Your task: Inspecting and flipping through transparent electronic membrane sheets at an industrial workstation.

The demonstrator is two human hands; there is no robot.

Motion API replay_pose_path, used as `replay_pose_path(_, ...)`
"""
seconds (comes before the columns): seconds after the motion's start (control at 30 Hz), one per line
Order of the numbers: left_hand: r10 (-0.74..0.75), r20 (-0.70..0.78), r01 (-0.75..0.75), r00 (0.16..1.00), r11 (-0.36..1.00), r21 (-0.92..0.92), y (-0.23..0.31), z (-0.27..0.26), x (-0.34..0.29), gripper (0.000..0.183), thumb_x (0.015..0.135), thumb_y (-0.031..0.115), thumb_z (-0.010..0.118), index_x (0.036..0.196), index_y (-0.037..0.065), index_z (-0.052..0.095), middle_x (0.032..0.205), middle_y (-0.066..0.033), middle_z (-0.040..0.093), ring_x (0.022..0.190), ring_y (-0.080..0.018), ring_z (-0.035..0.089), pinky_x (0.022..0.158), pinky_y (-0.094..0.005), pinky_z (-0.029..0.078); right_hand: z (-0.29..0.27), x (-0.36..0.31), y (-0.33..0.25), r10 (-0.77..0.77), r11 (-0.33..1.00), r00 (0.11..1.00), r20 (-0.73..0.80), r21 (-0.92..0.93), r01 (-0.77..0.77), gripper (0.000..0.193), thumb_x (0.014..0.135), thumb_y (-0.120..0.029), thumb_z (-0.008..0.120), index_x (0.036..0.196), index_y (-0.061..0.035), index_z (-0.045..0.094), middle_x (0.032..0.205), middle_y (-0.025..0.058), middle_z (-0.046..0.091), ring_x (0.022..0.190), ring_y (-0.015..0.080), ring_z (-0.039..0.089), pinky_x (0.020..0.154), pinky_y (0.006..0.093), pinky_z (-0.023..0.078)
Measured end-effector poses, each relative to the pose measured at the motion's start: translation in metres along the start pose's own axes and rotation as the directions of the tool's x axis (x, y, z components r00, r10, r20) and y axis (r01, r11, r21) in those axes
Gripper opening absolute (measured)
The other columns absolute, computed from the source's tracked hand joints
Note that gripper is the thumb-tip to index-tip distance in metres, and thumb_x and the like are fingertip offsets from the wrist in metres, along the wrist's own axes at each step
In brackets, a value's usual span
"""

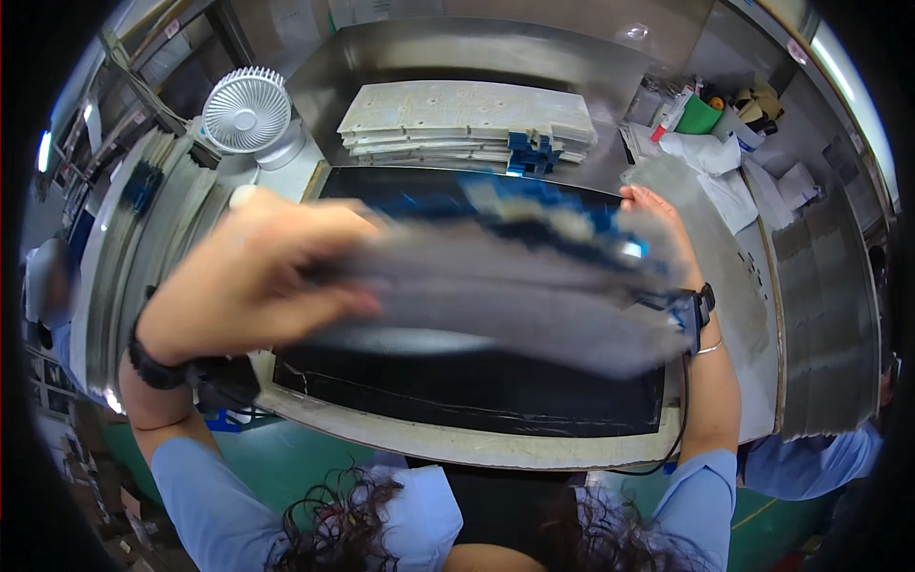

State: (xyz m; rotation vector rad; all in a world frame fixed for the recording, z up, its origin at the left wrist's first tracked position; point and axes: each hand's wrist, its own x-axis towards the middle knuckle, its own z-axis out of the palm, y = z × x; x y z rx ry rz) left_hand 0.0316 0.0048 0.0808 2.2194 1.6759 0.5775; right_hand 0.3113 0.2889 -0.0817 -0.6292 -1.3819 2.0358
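A flat grey panel [496, 296], smeared by motion, is held up over a black mat [457, 396]. Blue pieces [562, 214] run along its far side and right end, also blurred. My left hand [272, 272] grips the panel's left end, thumb on the near side and fingers curled round it. At the other end is my right hand [658, 214], its fingers showing past the far right corner and its palm partly hidden by the panel. Whether this is one panel or several together, I cannot tell.
Pale panels [467, 110] lie stacked at the back, with a blue piece [532, 153] at their front. A white fan [246, 110] stands back left. Stacked sheets rise at left [143, 257] and right [824, 315]. Papers, a green item [701, 114] and a red-capped tube [670, 114] lie back right.
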Motion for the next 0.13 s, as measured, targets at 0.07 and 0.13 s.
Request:
replay_pose_path(0.07,0.022,-0.155,0.0,0.988,0.99,0.14,0.004,-0.014,-0.007,0.025,0.075,0.012,0.075,0.098,0.007,0.066,0.078,-0.0061,0.063,0.066,-0.0162,0.062,0.059,-0.0259,0.048,0.021,-0.01,-0.003,-0.079,0.997,0.997,-0.017,-0.002,0.079,0.028,0.092,-0.025,0.058,0.107,-0.0024,0.061,0.091,0.0032,0.064,0.081,0.0109,0.06,0.072,0.0228,0.049)
replay_pose_path(0.13,0.025,-0.193,0.019,0.981,0.975,0.22,0.0,-0.018,-0.001,0.033,0.073,0.008,0.071,0.104,0.005,0.063,0.079,-0.0131,0.065,0.069,-0.0203,0.064,0.066,-0.0303,0.047,0.021,-0.006,0.0,-0.024,0.996,0.996,-0.089,0.078,0.031,0.04,0.091,-0.031,0.059,0.116,0.0006,0.058,0.102,0.0079,0.064,0.089,0.014,0.061,0.083,0.0251,0.048)
